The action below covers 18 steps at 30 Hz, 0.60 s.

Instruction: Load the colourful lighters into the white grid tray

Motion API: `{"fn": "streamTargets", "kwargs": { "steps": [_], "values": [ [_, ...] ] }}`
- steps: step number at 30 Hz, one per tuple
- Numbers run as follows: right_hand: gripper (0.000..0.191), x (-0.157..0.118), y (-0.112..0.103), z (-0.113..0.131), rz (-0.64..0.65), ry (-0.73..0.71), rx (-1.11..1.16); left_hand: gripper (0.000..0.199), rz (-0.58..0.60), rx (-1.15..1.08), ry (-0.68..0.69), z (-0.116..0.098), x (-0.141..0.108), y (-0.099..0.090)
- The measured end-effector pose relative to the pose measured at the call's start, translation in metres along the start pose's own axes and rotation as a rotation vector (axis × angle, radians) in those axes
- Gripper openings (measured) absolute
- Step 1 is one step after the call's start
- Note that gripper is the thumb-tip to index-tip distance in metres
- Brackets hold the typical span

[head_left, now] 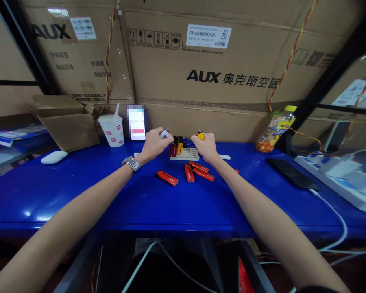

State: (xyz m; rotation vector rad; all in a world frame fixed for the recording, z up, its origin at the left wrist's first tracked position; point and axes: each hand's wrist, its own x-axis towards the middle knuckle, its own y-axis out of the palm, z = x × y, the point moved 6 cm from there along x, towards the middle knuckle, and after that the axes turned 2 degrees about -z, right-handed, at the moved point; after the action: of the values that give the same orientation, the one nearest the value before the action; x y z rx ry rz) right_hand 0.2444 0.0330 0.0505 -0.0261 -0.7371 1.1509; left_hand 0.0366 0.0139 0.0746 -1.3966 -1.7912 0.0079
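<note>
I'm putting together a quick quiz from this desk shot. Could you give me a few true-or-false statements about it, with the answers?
1. The left hand holds a small white-and-dark item. True.
2. The right hand holds a red item. False: it holds a small yellow item.
3. A metal wristwatch sits at the left hand's wrist. True.
4. A white compartment tray lies on the blue table. True.
5. The patterned cup stands to the right of the hands. False: it stands to their left.
</note>
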Motion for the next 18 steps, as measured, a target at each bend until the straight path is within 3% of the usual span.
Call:
{"fn": "streamTargets", "kwargs": {
  "steps": [12,18],
  "values": [
    [0.032,-0.002,0.001,-0.003,0.017,0.026,0.019,0.032,0.009,0.004,-0.004,0.001,0.0,0.0],
    [0.036,-0.002,0.011,-0.008,0.154,0.013,0.071,0.031,0.025,0.03,0.01,-0.003,-0.002,-0.001]
  ]
}}
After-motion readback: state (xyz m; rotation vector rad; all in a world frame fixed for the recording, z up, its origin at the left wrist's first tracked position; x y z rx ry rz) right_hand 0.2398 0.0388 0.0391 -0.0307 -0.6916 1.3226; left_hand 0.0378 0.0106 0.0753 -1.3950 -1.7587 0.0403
